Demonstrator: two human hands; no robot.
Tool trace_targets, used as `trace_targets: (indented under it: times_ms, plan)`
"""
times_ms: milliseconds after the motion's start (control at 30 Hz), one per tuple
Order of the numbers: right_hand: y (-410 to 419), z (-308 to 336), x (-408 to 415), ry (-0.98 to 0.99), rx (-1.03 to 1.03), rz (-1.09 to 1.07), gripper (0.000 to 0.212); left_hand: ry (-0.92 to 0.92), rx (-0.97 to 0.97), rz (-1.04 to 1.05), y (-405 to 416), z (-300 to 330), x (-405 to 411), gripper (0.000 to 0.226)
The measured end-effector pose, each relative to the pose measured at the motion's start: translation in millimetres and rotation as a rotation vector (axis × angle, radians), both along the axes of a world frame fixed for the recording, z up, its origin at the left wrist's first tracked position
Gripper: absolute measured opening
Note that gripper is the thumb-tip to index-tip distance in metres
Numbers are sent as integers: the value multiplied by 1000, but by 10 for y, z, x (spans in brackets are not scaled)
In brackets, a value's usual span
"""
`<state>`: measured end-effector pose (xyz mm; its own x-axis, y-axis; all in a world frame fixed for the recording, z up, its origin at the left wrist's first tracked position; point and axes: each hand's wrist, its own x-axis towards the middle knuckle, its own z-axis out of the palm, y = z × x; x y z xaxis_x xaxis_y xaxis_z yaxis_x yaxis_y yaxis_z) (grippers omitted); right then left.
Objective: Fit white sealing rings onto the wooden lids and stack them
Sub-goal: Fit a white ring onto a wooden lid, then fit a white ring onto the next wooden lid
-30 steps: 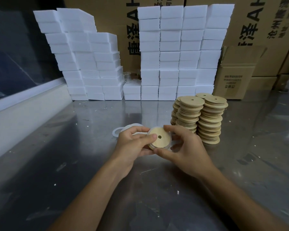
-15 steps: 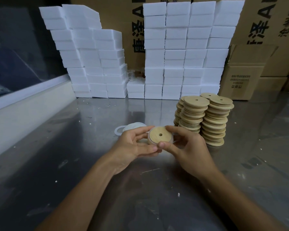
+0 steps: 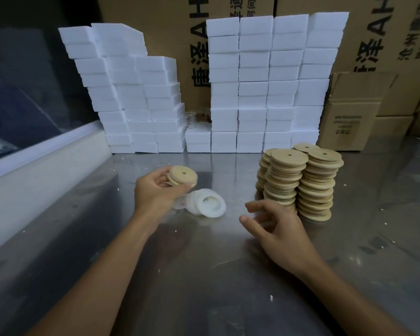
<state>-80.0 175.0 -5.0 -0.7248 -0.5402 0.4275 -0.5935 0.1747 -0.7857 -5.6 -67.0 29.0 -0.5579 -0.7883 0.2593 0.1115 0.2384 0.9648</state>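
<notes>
My left hand [image 3: 153, 194] grips a round wooden lid [image 3: 182, 176] with a centre hole, lifted above the metal table [image 3: 204, 275] left of centre. A small pile of white sealing rings [image 3: 210, 206] lies on the table just right of and below that hand. My right hand [image 3: 274, 227] hovers low with its fingers loosely curled and holds nothing, just in front of the stacks of wooden lids [image 3: 298, 183], which stand side by side right of centre.
Tall stacks of white foam blocks [image 3: 264, 88] line the back of the table, with brown cardboard boxes [image 3: 349, 110] behind and to the right. A pale ledge [image 3: 41, 170] runs along the left edge. Small white crumbs dot the metal surface.
My right hand has let go of the lid and pulled back to the right. My left hand has carried the lid up and to the left, uncovering the rings on the table.
</notes>
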Motion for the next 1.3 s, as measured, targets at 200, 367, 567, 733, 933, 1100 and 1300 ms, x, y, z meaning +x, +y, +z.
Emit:
trace_targets:
  times_ms: [200,367,567,733,933,1100,1300]
  plan:
    - [-21,-68,-47,-52,94,2,14,-135,26,215,-756,-217,-85,53]
    - [-32,-108,-85,-69,101,1,10,-470,-126,391,-1061,-349,-117,37]
    - [-5,-123,-107,-81,89,3,7,-908,-372,514,-1013,-356,-182,75]
    - [-2,-103,-80,-82,92,7,5,-732,-385,547,-860,-312,-109,57]
    - [-21,-66,-12,-61,104,-11,2,-473,-675,301,-217,-326,69,5]
    - [-9,-39,11,-57,134,-9,5,-362,-1122,-17,296,-427,161,16]
    - [8,-10,28,-46,117,-2,4,-416,-1102,-51,381,-432,141,27]
